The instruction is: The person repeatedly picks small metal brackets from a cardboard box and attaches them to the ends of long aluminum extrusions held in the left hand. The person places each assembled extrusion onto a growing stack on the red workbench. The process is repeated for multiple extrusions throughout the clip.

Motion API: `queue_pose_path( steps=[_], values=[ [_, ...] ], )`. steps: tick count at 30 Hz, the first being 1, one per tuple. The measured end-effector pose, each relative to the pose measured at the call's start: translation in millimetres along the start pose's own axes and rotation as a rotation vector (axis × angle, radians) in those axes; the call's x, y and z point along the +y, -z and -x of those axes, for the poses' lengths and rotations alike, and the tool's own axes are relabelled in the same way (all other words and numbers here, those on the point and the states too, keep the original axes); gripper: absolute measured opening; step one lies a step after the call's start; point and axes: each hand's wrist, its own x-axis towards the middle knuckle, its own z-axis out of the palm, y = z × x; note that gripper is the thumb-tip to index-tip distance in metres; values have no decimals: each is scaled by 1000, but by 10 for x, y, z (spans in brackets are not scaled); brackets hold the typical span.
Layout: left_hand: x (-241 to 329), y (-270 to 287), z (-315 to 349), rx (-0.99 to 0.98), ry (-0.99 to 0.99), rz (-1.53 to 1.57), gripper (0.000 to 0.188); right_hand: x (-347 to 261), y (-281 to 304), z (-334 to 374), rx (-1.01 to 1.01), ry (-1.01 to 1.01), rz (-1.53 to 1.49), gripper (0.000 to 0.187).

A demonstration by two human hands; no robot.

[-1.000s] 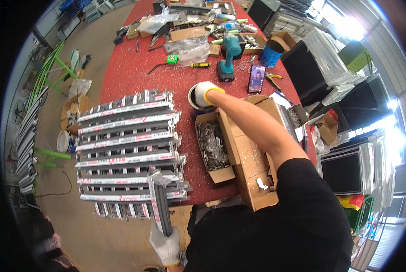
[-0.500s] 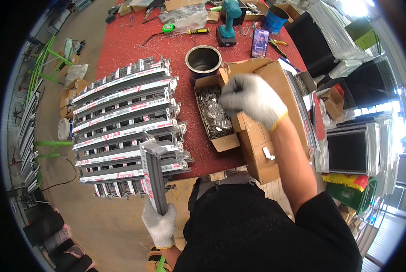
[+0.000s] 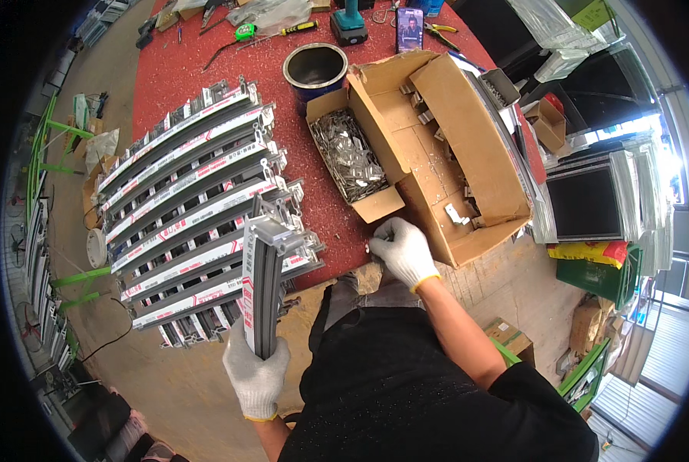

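My left hand [image 3: 256, 373], in a white knit glove, is wrapped round the lower end of a grey aluminium profile [image 3: 264, 289]. The profile stands tilted up, with a white-and-red film strip along one side and a metal corner bracket [image 3: 277, 233] at its top end. At the table's front edge, my gloved right hand [image 3: 402, 250] has its fingers curled together; a tiny light speck shows by the fingertips, and what they hold is hidden. Just beyond that hand lies a small open carton [image 3: 394, 202] full of metal fittings [image 3: 350, 158].
Stacked film-striped profiles [image 3: 194, 185] cover the left of the red table [image 3: 298, 262]. A larger cardboard box [image 3: 429, 165] with a few metal pieces stands right. Behind are a dark metal pot [image 3: 314, 68], a teal cordless drill [image 3: 349, 27], a phone [image 3: 409, 31] and pliers [image 3: 442, 33].
My right hand has come from above the cartons down to the table's front edge. The profile in my left hand stays held. The whole view has shifted, with the table things higher and further left.
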Motion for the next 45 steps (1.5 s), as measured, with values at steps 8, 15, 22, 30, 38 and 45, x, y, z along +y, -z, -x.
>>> queue_pose_path(
  steps=[8, 15, 22, 30, 38, 45],
  values=[
    [-133, 38, 51, -63, 32, 32, 51, 202, -205, -82, 123, 227, 230, 26],
    [-240, 18, 51, -57, -14, 58, 52, 260, -146, 20, 213, 306, 262, 29],
    [-288, 28, 56, -56, -47, 72, 53, 469, -188, 35, 334, 341, 245, 24],
    [-261, -28, 126, -64, -13, 52, 52, 582, -192, -69, 300, 367, 263, 20],
    [-81, -175, 280, -57, 80, 7, 49, 518, -229, -209, 144, 351, 455, 20],
    [-10, -361, 411, -19, 84, -62, 50, 573, -210, -253, 83, 461, 570, 16]
  ],
)
